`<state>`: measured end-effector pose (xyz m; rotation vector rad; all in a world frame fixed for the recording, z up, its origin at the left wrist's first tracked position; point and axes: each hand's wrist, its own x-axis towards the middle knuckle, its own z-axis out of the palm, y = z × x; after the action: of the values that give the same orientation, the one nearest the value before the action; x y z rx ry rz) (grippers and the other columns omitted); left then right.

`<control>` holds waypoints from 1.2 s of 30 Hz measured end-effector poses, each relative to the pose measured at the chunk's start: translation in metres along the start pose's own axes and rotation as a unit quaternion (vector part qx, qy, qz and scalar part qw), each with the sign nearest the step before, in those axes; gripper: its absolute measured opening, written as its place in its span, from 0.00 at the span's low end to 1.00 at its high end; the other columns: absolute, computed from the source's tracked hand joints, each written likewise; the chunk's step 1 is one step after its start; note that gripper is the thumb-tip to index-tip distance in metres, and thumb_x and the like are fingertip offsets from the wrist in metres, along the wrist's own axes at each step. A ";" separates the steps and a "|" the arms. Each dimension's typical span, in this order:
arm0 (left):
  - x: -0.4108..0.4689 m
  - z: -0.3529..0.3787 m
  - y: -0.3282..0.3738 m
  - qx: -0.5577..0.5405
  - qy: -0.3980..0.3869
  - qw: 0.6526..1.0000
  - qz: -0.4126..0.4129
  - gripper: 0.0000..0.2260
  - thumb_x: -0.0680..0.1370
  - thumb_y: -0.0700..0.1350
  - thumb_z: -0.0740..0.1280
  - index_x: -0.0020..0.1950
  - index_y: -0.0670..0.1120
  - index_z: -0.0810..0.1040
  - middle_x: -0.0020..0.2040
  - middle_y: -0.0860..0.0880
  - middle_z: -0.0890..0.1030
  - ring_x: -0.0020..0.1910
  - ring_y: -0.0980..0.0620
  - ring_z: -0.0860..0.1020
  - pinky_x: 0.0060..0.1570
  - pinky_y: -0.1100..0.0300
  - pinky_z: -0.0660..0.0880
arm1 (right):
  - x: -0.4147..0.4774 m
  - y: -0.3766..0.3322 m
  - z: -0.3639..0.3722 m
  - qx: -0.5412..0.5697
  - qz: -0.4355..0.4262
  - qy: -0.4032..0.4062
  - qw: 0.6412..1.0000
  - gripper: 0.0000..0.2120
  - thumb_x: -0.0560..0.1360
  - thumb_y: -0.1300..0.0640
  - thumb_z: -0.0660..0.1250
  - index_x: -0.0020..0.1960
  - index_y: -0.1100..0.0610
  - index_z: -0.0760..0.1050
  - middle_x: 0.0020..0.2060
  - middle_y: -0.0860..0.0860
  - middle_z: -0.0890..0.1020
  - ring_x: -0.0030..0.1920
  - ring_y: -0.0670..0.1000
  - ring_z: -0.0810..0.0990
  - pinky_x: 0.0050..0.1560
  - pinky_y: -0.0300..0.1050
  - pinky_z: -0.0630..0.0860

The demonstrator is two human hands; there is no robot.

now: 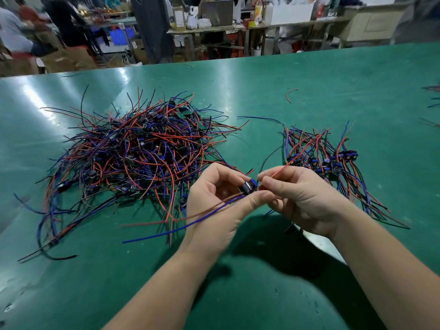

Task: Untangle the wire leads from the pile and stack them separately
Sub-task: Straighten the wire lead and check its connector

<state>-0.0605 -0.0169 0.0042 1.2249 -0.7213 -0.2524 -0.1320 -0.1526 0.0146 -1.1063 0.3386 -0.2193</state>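
A big tangled pile of red, blue and black wire leads [140,151] with small circuit boards lies on the green table, left of centre. A tidier stack of sorted leads [326,158] lies to the right, boards lined up in a row. Between them, above the table, my left hand [219,206] pinches one small board with a capacitor [248,186]; its blue and dark red leads trail left across my palm. My right hand [302,196] pinches the red lead of that same board right beside it, and the wire runs up and to the right.
The green table [309,91] stretches far back; a single loose red wire [291,92] lies at the back, a loose blue one [259,118] between the piles. More wires show at the right edge [432,96]. Benches, boxes and people stand beyond the table.
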 end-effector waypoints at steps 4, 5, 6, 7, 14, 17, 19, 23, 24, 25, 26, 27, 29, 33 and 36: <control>-0.004 0.004 -0.002 0.013 -0.024 1.000 -0.013 0.17 0.60 0.40 0.80 0.37 0.49 0.74 0.35 0.54 0.80 0.33 0.57 0.77 0.37 0.64 0.75 | 0.001 0.000 -0.004 0.007 0.055 -0.005 0.998 0.07 0.61 0.59 0.71 0.37 0.60 0.78 0.28 0.51 0.79 0.25 0.43 0.76 0.28 0.32 0.76; -0.004 0.004 -0.002 0.014 -0.031 0.999 -0.017 0.16 0.60 0.40 0.80 0.37 0.50 0.74 0.34 0.53 0.81 0.33 0.56 0.77 0.37 0.63 0.76 | 0.000 0.000 -0.005 0.010 0.063 -0.014 0.998 0.09 0.61 0.58 0.71 0.39 0.61 0.79 0.30 0.52 0.80 0.26 0.44 0.77 0.28 0.33 0.76; -0.004 0.004 -0.002 0.012 -0.041 0.999 -0.021 0.15 0.61 0.38 0.79 0.37 0.50 0.75 0.34 0.53 0.81 0.33 0.56 0.78 0.37 0.63 0.76 | 0.000 -0.001 -0.005 0.014 0.065 -0.020 0.998 0.10 0.61 0.57 0.72 0.40 0.60 0.81 0.32 0.53 0.81 0.27 0.44 0.77 0.29 0.33 0.76; -0.004 0.004 -0.002 0.001 -0.056 0.998 -0.027 0.15 0.62 0.36 0.78 0.38 0.49 0.75 0.34 0.52 0.82 0.34 0.57 0.79 0.37 0.64 0.76 | 0.000 -0.001 -0.005 0.021 0.059 -0.025 0.998 0.10 0.60 0.57 0.72 0.39 0.59 0.83 0.32 0.53 0.81 0.28 0.45 0.78 0.28 0.34 0.76; 0.000 0.001 0.006 -0.133 -0.154 0.960 -0.190 0.12 0.67 0.33 0.65 0.39 0.45 0.85 0.40 0.45 0.85 0.42 0.50 0.84 0.43 0.61 0.80 | 0.001 -0.013 -0.013 0.025 0.005 0.003 1.000 0.09 0.56 0.54 0.74 0.34 0.57 0.84 0.27 0.50 0.78 0.25 0.42 0.74 0.28 0.32 0.74; 0.001 0.003 0.005 -0.114 -0.123 0.953 -0.253 0.04 0.65 0.42 0.77 0.38 0.45 0.84 0.39 0.43 0.85 0.35 0.49 0.83 0.36 0.60 0.80 | -0.001 -0.009 -0.012 -0.032 0.012 -0.016 0.999 0.05 0.58 0.56 0.73 0.32 0.58 0.83 0.29 0.51 0.80 0.28 0.45 0.77 0.31 0.33 0.76; 0.000 0.003 0.002 -0.076 -0.112 0.954 -0.266 0.10 0.62 0.43 0.77 0.40 0.43 0.83 0.39 0.42 0.85 0.34 0.50 0.82 0.36 0.60 0.80 | -0.002 -0.005 -0.009 -0.115 0.012 -0.016 0.993 0.08 0.56 0.55 0.75 0.32 0.58 0.82 0.32 0.54 0.79 0.31 0.47 0.76 0.34 0.36 0.75; 0.000 -0.001 0.003 -0.053 -0.120 0.941 -0.311 0.06 0.63 0.39 0.75 0.37 0.42 0.81 0.34 0.43 0.83 0.32 0.51 0.82 0.33 0.61 0.79 | 0.001 -0.006 -0.009 -0.142 -0.015 0.070 0.987 0.08 0.59 0.58 0.74 0.34 0.61 0.78 0.26 0.52 0.77 0.24 0.44 0.73 0.25 0.32 0.69; 0.000 -0.002 0.005 -0.042 -0.142 0.933 -0.327 0.05 0.65 0.37 0.75 0.37 0.42 0.81 0.34 0.43 0.83 0.32 0.51 0.82 0.32 0.61 0.79 | 0.003 -0.009 -0.011 -0.118 -0.026 0.104 0.987 0.07 0.60 0.59 0.73 0.35 0.61 0.78 0.25 0.51 0.77 0.23 0.43 0.73 0.24 0.32 0.69; -0.002 -0.003 0.004 -0.030 -0.170 0.923 -0.343 0.05 0.67 0.35 0.75 0.37 0.42 0.80 0.33 0.43 0.83 0.32 0.51 0.82 0.32 0.62 0.79 | 0.004 -0.012 -0.015 -0.094 -0.036 0.138 0.985 0.07 0.62 0.60 0.72 0.36 0.61 0.77 0.24 0.50 0.77 0.23 0.43 0.74 0.23 0.31 0.70; -0.003 -0.003 0.005 -0.021 -0.197 0.912 -0.358 0.06 0.68 0.34 0.74 0.37 0.42 0.80 0.33 0.42 0.83 0.31 0.51 0.82 0.33 0.61 0.79 | 0.004 -0.016 -0.019 -0.073 -0.044 0.169 0.982 0.06 0.64 0.61 0.72 0.38 0.62 0.77 0.23 0.49 0.78 0.22 0.43 0.74 0.23 0.30 0.70; -0.005 -0.003 0.006 -0.014 -0.222 0.902 -0.370 0.06 0.68 0.33 0.74 0.37 0.42 0.79 0.33 0.43 0.82 0.31 0.51 0.82 0.33 0.61 0.79 | 0.005 -0.019 -0.023 -0.055 -0.050 0.193 0.978 0.05 0.66 0.62 0.71 0.39 0.62 0.76 0.23 0.49 0.78 0.22 0.42 0.74 0.23 0.30 0.70; -0.007 -0.003 0.007 0.005 -0.258 0.887 -0.383 0.07 0.69 0.33 0.74 0.37 0.42 0.78 0.32 0.43 0.82 0.30 0.51 0.82 0.34 0.60 0.80 | 0.005 -0.024 -0.028 -0.025 -0.058 0.220 0.973 0.05 0.67 0.63 0.71 0.40 0.62 0.77 0.23 0.49 0.78 0.23 0.43 0.75 0.23 0.32 0.71; -0.016 -0.002 0.006 0.087 -0.351 0.841 -0.402 0.07 0.68 0.37 0.77 0.37 0.46 0.81 0.34 0.45 0.83 0.30 0.53 0.80 0.34 0.64 0.78 | 0.004 -0.031 -0.039 0.019 -0.081 0.272 0.959 0.04 0.72 0.62 0.70 0.41 0.59 0.76 0.24 0.50 0.79 0.24 0.46 0.79 0.24 0.33 0.73; -0.020 0.005 0.004 0.088 -0.326 0.856 -0.391 0.07 0.68 0.38 0.77 0.37 0.46 0.80 0.33 0.45 0.83 0.30 0.53 0.80 0.33 0.64 0.77 | 0.005 -0.036 -0.048 0.039 -0.127 0.316 0.939 0.05 0.76 0.60 0.68 0.41 0.58 0.74 0.22 0.48 0.78 0.24 0.45 0.79 0.24 0.33 0.73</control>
<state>-0.0796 -0.0090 0.0011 1.5839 -0.7913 -1.3567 -0.1459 -0.2095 0.0266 -0.9784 0.7527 -0.8218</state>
